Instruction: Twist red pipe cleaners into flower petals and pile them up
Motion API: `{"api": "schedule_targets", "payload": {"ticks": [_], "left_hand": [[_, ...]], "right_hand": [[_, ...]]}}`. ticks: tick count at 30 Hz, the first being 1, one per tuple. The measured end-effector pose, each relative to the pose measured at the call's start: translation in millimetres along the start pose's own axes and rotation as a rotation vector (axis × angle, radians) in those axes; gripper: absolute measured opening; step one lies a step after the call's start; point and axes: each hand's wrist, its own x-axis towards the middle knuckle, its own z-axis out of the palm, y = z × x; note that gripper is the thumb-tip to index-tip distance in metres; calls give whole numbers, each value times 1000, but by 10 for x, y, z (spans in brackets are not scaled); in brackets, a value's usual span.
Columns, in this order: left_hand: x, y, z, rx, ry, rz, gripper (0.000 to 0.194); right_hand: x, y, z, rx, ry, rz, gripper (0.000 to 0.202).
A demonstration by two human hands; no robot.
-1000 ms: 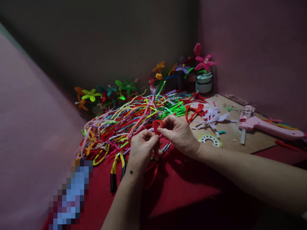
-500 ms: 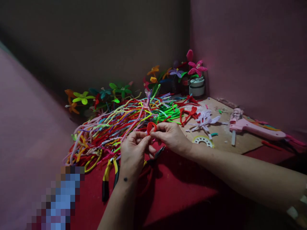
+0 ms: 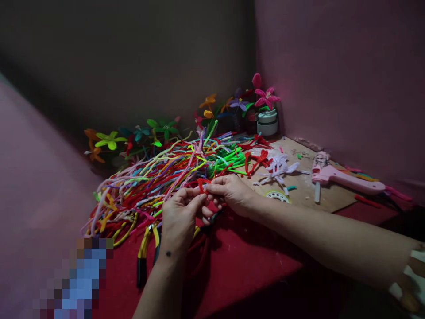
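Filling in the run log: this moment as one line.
left hand: holding red fuzzy piece; right hand: holding same piece; nearby: pliers, pipe-cleaner pile; far right: pink glue gun

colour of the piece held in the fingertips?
Red; the piece shows best in the head view.

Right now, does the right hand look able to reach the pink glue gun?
Probably yes: the low lilac pipe cleaners between the right hand and the pink glue gun seem passable from above, though that hand pinches a red pipe cleaner.

Left hand (image 3: 181, 217) and right hand (image 3: 234, 195) sit close together (forearms (image 3: 299, 235) slanting inward), fingers (image 3: 197, 202) pinched.
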Motion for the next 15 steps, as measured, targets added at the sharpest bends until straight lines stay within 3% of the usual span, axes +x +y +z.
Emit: {"api": "schedule_targets", "payload": {"ticks": [4, 9, 15], "left_hand": [[7, -3, -10, 7, -5, -27, 19], [2, -4, -8, 29, -15, -53, 18], [-22, 54, -64, 64, -192, -76, 12]], "right_hand": [[-27, -11, 16, -121, 95, -94, 25], [-33, -63, 8, 172, -59, -38, 26], [-4, -86, -8, 256, 14, 46, 21]]}}
